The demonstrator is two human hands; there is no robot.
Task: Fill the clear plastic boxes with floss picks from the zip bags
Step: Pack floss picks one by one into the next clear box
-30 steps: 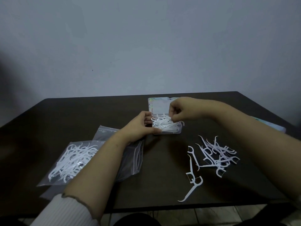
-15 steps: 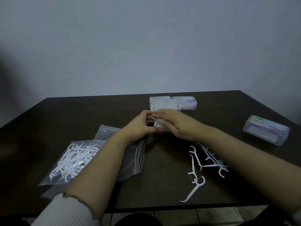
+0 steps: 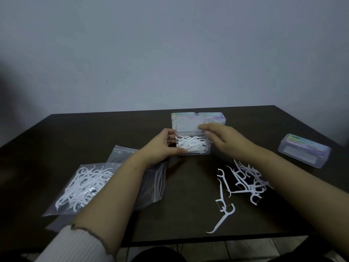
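The left hand (image 3: 162, 146) is gripping the near left corner of the open clear plastic box (image 3: 192, 146), thumb along the front edge and fingers curled behind the side wall, steadying it on the dark table (image 3: 188, 186). The right hand (image 3: 219, 137) is hovering at the box's right side with fingers extended and holding nothing; its fingertips (image 3: 203, 127) are lying against the raised lid (image 3: 187, 123), or just in front of it (the dim light is making contact hard to judge). White floss picks (image 3: 190, 145) are heaping in the box up to about the rim.

The risk is lying in that heap. If the lid is pressed down now, handles sticking over the edge could be jamming the closure or springing out onto the table. Loose floss picks (image 3: 243, 180) are lying under the right forearm, where a careless sweep could be scattering them. A zip bag (image 3: 85, 186) of picks is waiting at the left, and a shut box (image 3: 304, 150) at the far right.
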